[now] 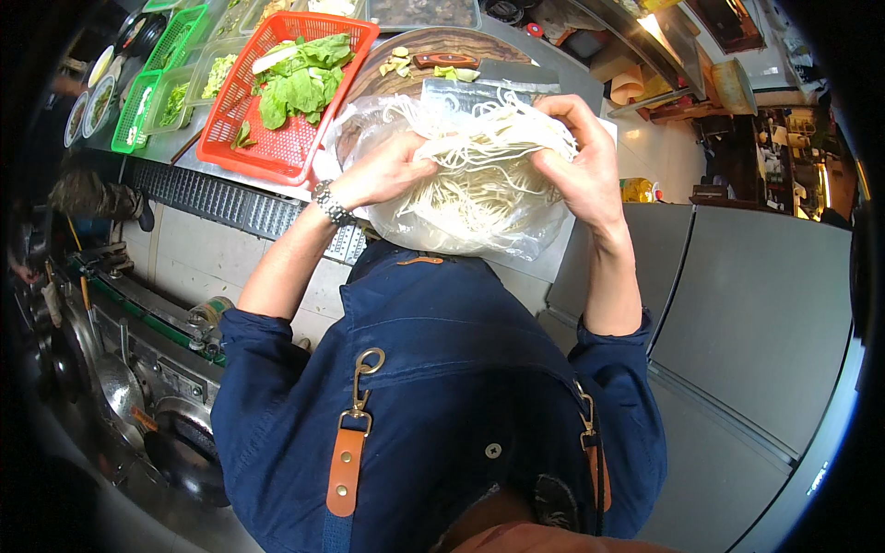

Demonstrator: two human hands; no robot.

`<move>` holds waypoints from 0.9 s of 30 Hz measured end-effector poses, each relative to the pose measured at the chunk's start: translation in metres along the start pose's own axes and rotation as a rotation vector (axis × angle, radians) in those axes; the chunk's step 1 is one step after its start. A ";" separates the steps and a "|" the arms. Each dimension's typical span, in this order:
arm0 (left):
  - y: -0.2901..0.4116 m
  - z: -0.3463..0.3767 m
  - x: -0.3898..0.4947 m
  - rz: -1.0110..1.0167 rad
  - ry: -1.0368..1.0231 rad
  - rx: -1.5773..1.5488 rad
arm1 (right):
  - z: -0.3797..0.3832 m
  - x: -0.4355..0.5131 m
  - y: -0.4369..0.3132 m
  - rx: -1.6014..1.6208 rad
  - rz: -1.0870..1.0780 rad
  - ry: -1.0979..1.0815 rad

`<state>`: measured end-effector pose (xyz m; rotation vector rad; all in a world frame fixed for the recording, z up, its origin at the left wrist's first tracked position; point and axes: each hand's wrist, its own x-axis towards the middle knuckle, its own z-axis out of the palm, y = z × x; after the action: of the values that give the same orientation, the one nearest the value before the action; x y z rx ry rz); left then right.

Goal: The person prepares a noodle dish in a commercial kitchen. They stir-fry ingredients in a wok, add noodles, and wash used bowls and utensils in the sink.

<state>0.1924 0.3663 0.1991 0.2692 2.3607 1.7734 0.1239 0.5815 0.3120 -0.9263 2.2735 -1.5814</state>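
A bundle of pale fresh noodles (494,142) is stretched between my two hands. My left hand (387,169) grips its left end, thumb along the strands. At the other end my right hand (581,159) holds the strands between curled fingers and thumb. Below the bundle, more noodles (477,204) lie in a clear plastic bag (422,231) at the near edge of the counter. The bag's open mouth spreads to the left, behind my left wrist. Some loose strands hang over the bag's far side.
Beyond the bag, a cleaver (515,72) lies on a round wooden chopping board (373,79) beside vegetable scraps (395,63). A red plastic basket (297,162) with leafy greens (301,86) stands to the left, near green baskets (138,104). Grey cabinet doors (753,311) are at my right; woks (183,442) stand at lower left.
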 end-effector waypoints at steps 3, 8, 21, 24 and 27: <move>-0.010 -0.008 0.000 0.144 0.058 -0.034 | -0.003 -0.007 0.008 -0.034 -0.006 -0.038; -0.023 -0.011 0.000 -0.111 0.042 -0.586 | -0.007 -0.012 0.026 -0.252 0.085 -0.468; 0.022 -0.016 -0.031 0.111 -0.011 0.391 | 0.007 -0.007 -0.001 -0.291 -0.206 0.054; 0.049 -0.035 -0.045 0.063 -0.115 0.559 | -0.002 -0.006 -0.007 -0.462 -0.240 -0.085; 0.092 -0.059 -0.044 0.148 0.095 0.566 | -0.010 0.001 -0.026 -0.389 -0.329 -0.049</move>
<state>0.2239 0.3255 0.3049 0.4498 2.9370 1.1448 0.1276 0.5830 0.3393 -1.4829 2.5440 -1.2179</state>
